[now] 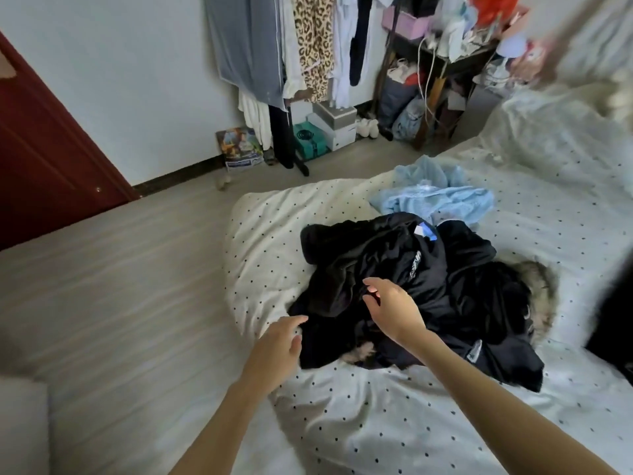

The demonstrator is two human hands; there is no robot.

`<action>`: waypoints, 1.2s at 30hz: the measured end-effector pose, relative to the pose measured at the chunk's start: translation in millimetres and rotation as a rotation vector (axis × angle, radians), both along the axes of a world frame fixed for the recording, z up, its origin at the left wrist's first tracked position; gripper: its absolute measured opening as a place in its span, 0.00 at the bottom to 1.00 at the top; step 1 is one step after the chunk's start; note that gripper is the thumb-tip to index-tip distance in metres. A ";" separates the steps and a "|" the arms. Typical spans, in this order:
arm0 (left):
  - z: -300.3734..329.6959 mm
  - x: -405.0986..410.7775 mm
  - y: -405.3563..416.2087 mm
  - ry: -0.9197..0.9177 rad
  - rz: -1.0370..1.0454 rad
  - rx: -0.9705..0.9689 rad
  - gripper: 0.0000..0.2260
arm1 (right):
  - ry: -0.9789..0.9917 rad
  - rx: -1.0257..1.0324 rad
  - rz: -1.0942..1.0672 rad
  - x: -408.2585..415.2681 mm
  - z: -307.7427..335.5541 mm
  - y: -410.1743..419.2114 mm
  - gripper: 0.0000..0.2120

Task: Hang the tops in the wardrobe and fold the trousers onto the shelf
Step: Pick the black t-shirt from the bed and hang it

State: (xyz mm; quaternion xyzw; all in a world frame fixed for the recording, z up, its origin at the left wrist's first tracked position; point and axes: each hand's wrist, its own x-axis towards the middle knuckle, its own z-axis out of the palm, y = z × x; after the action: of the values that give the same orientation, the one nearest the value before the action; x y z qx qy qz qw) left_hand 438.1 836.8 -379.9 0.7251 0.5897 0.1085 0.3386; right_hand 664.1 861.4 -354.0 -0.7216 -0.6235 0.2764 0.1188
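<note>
My right hand point(390, 310) hovers over the crumpled black fabric heap of garments point(411, 289) on the white dotted bedsheet point(376, 423), fingers loosely spread, holding nothing. My left hand point(277, 344), also spread, reaches its near-left edge. The right is nearer the heap's centre; heap lies directly ahead.

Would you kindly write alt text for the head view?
Two bare hands, left hand and right hand, reach open over a crumpled black clothing pile on a white polka-dot bed; a pale blue garment lies behind it.
</note>
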 end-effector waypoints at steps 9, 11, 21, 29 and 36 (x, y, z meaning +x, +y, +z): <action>-51.7 60.8 94.5 0.020 -0.024 -0.070 0.19 | -0.367 0.039 0.131 24.2 -48.4 73.6 0.24; -67.9 74.5 108.2 0.009 0.017 -0.114 0.23 | -0.413 0.059 0.156 27.5 -55.1 85.0 0.26; -100.8 116.3 176.7 -0.001 0.088 -0.097 0.11 | -0.440 0.036 0.193 51.8 -70.6 114.7 0.28; 9.8 123.6 216.6 -0.229 0.046 0.147 0.06 | -0.375 0.102 0.143 67.5 -32.7 147.8 0.26; 131.9 128.7 223.7 -0.314 -0.005 0.420 0.06 | -0.230 0.330 -0.020 86.2 49.0 159.4 0.13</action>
State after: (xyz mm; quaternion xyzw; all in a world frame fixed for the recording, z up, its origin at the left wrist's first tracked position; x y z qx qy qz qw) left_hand 566.8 1060.5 -248.0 0.7551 0.4928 0.3390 0.2684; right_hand 750.4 1020.8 -305.0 -0.7253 -0.6627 0.0850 0.1659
